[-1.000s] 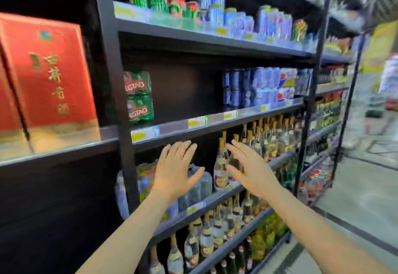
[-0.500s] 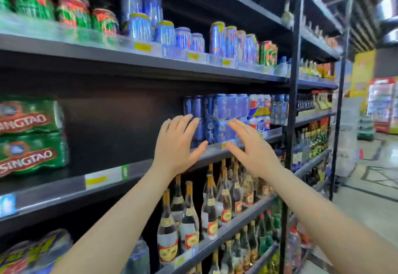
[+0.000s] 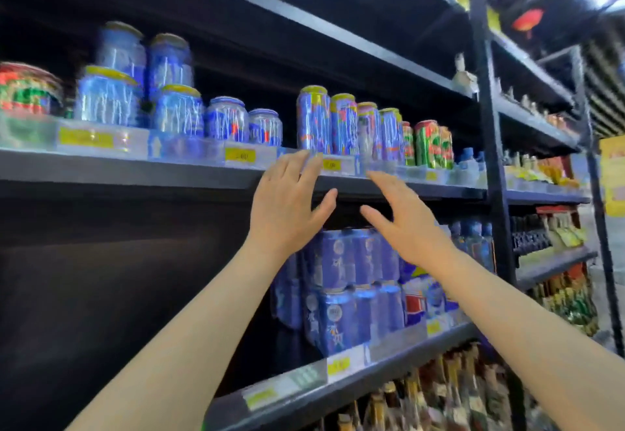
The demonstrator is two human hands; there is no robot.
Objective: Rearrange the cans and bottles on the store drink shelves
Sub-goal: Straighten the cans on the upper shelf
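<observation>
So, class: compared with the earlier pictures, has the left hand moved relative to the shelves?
Yes. The left hand has risen: earlier it was level with the bottle shelf, now its fingertips reach the edge of the upper can shelf.

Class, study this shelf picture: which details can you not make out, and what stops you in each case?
- Price tags, head view: print blurred by motion.
- Blue cans at far left: labels smeared by blur.
- Can packs on the shelf below: partly hidden behind the left hand and right hand.
- Bottles at the bottom: cut off by the frame edge.
</observation>
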